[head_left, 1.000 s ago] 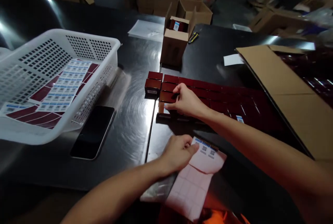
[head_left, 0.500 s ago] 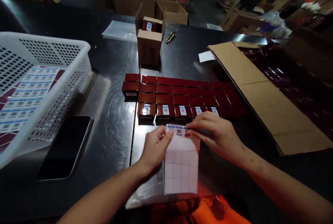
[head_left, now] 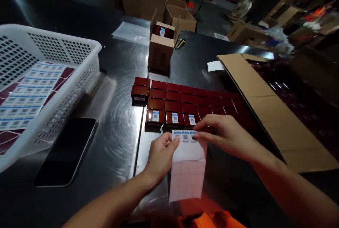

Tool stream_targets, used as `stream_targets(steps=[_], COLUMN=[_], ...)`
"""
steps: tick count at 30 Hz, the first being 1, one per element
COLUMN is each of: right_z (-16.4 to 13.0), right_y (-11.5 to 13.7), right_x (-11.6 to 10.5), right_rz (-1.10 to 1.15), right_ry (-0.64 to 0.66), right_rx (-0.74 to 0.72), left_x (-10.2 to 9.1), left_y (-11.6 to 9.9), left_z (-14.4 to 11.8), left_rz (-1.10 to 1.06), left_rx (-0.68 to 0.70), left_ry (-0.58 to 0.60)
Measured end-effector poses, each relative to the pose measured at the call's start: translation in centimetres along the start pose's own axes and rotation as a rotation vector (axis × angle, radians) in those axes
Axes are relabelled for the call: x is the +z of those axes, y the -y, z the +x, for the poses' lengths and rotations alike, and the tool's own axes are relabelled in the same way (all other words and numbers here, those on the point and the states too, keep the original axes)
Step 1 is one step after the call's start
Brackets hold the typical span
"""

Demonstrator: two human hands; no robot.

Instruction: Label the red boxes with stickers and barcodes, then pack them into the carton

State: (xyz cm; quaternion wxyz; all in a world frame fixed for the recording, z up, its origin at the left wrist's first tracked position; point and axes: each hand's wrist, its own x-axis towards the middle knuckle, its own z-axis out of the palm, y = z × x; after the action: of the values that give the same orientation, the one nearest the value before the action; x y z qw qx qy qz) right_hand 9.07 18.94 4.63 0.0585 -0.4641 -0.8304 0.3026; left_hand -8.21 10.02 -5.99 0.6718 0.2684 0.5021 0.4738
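A white perforated plastic basket point(head_left: 87, 49) with label sheets sits at my left on the dark metal table point(head_left: 119, 143), a black phone point(head_left: 67, 150) beside it. Ahead lie rows of dark red glossy boxes point(head_left: 182, 104). My left hand point(head_left: 161, 155) grips the white sticker sheet point(head_left: 187, 164) just before them; my right hand point(head_left: 225, 134) pinches its top edge.

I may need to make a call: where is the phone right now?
In the head view the black phone lies flat on the dark table, left of the left hand, beside the white basket.
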Motion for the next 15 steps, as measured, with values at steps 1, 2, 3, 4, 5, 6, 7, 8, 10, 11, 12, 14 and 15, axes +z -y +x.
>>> stream_targets(steps=[1,2,3,4,5,6,7,8,10,11,12,14,15], right_z=[-0.7,-1.3,-1.7,-1.9,-1.8,-1.3,-0.5,0.6,3.7,5.4,7.1,10.1,11.2], right_y=[-0.1,-0.1,0.0,0.1,0.3,0.4,0.6,0.8,1.1,1.3,1.5,1.8,2.0], right_x=[0.2,0.4,0.4,0.3,0.2,-0.1,-0.3,-0.5,-0.4,-0.1,0.3,1.3,1.8], right_rz=[0.009,0.024,0.048,0.094,0.167,0.263,0.373,0.488,0.697,0.776,0.836,0.894,0.888], right_ry=[-0.009,-0.023,-0.038,-0.06,-0.084,-0.111,-0.138,-0.164,-0.177,-0.154,-0.104,-0.004,0.023], right_rx=[-0.008,-0.031,-0.061,-0.089,-0.107,-0.109,-0.097,-0.075,-0.016,0.018,0.058,0.134,0.157], left_x=[0.0,0.0,0.0,0.1,0.1,0.1,0.2,0.2,0.3,0.3,0.4,0.5,0.5], left_y=[0.0,0.1,0.2,0.4,0.6,0.9,1.1,1.4,1.7,1.8,1.8,1.8,1.7], left_z=[0.0,0.0,0.0,0.1,0.2,0.3,0.4,0.5,0.6,0.6,0.6,0.5,0.5], left_rz=[0.006,0.012,0.015,0.012,0.007,0.003,0.001,0.004,0.022,0.035,0.05,0.083,0.099], left_rx=[-0.001,0.003,0.009,0.013,0.01,-0.001,-0.017,-0.034,-0.055,-0.058,-0.061,-0.062,-0.059], left_ry=[-0.006,-0.013,-0.022,-0.028,-0.025,-0.016,-0.003,0.012,0.038,0.043,0.047,0.053,0.051])
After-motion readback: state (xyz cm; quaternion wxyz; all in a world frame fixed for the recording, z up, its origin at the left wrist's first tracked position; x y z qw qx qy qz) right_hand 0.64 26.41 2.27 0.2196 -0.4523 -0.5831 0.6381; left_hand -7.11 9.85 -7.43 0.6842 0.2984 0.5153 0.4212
